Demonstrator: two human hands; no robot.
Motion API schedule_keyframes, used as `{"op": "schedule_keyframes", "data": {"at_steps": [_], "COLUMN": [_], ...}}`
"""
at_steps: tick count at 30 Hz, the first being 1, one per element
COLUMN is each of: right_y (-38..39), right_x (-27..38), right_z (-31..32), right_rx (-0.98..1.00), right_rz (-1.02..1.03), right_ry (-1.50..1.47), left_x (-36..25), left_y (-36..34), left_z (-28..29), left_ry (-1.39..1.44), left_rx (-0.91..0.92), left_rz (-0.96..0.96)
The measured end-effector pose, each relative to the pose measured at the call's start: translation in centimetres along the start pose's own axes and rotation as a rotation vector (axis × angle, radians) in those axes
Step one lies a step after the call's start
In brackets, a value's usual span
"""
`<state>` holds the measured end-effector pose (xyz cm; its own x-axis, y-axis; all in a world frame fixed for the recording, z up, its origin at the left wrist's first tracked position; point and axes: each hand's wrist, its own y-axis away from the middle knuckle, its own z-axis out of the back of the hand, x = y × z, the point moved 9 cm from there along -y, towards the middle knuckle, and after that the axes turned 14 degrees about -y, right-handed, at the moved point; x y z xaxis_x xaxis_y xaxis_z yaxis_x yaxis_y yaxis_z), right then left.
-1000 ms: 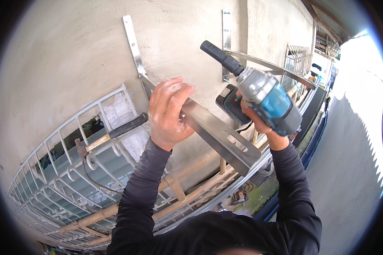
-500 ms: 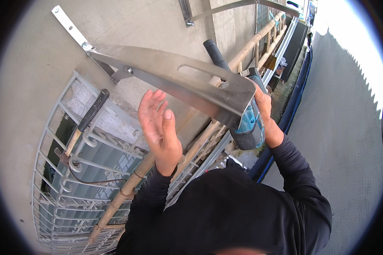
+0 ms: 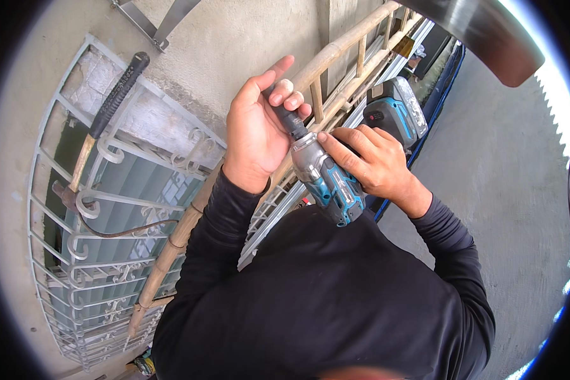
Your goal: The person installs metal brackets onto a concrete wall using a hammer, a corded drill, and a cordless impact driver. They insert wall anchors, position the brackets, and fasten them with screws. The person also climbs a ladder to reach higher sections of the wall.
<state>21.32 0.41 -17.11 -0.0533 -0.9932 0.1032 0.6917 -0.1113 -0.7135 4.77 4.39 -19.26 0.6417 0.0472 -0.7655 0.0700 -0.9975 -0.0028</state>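
Observation:
A teal-and-black cordless impact wrench (image 3: 326, 177) is held in front of my chest, its nose slanting up and to the left. My right hand (image 3: 375, 163) is closed around its handle, index finger stretched along the metal nose housing. Beyond that hand sits the battery pack (image 3: 402, 111) at the end of the handle. A long black socket (image 3: 290, 120) is fitted on the nose. My left hand (image 3: 254, 130) has its fingers curled around this socket, with the thumb and one finger pointing upward. The socket's far end is hidden by the fingers.
A hammer (image 3: 111, 95) hangs on the white window grille (image 3: 85, 231) at left. Metal bracket parts (image 3: 158, 25) are fixed to the wall above, and a blurred metal strip (image 3: 481, 38) juts in at upper right. Bamboo poles (image 3: 171, 253) run diagonally; a grey surface (image 3: 487, 171) lies right.
The impact wrench has come out from behind the metal bracket and turned, its nose now toward my left hand. That hand, open before, has closed around the socket. The bracket has shifted upward in view.

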Motion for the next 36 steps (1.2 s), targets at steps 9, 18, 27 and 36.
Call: {"op": "schedule_keyframes", "data": {"at_steps": [9, 18, 27, 36], "right_y": [-2.0, -3.1, -2.2, -1.9], "right_x": [3.1, 3.8, 3.6, 3.4], "right_z": [-1.4, -1.7, -2.3, -2.8], "right_rx": [0.101, 0.037, -0.044, -0.045], "right_rz": [0.026, 0.101, 0.102, 0.085], "right_ry": [0.108, 0.075, -0.074, -0.145], "left_x": [-0.4, -1.9, -2.5, -2.4], "left_y": [0.3, 1.5, 2.3, 2.5], "left_z": [1.4, 1.2, 1.2, 1.1], "left_ry": [0.363, 0.445, 0.378, 0.312], "left_rx": [0.319, 0.420, 0.413, 0.405], "left_rz": [-0.043, -0.132, -0.209, -0.246]}}
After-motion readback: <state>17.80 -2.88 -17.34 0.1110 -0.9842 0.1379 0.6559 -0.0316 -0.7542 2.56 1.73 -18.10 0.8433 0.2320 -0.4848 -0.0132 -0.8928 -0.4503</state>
